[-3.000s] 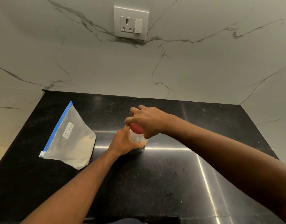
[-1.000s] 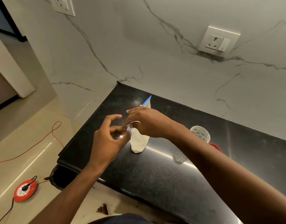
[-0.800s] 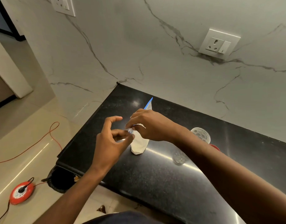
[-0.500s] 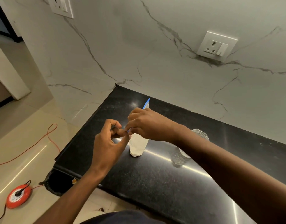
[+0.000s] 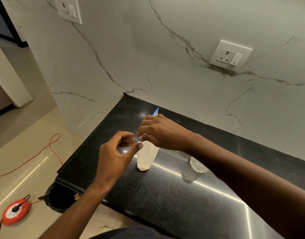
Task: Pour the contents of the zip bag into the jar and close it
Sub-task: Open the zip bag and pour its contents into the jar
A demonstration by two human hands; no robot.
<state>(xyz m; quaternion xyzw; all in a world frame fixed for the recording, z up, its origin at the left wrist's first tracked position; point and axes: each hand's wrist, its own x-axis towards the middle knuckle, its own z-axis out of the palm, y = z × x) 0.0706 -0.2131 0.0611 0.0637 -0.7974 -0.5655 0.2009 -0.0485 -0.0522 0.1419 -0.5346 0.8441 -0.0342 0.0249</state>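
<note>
The zip bag (image 5: 145, 156) stands upright on the black counter (image 5: 165, 195), clear with a blue zip strip and pale powder at its bottom. My right hand (image 5: 162, 131) grips the bag's top edge. My left hand (image 5: 117, 152) pinches the near end of the zip strip with thumb and forefinger. The clear jar (image 5: 194, 169) stands open to the right of the bag, partly hidden behind my right forearm. Its red lid is hidden from view.
A marble wall with a socket plate (image 5: 230, 56) rises behind the counter. The counter's left edge drops to a tiled floor with a black bin (image 5: 60, 198), a red cable reel (image 5: 15, 212) and an orange cord (image 5: 45, 152).
Three seconds ago both hands were on the jar and the bag lay flat. Since then the bag is held upright, and over the last second my left fingers closed on its zip end.
</note>
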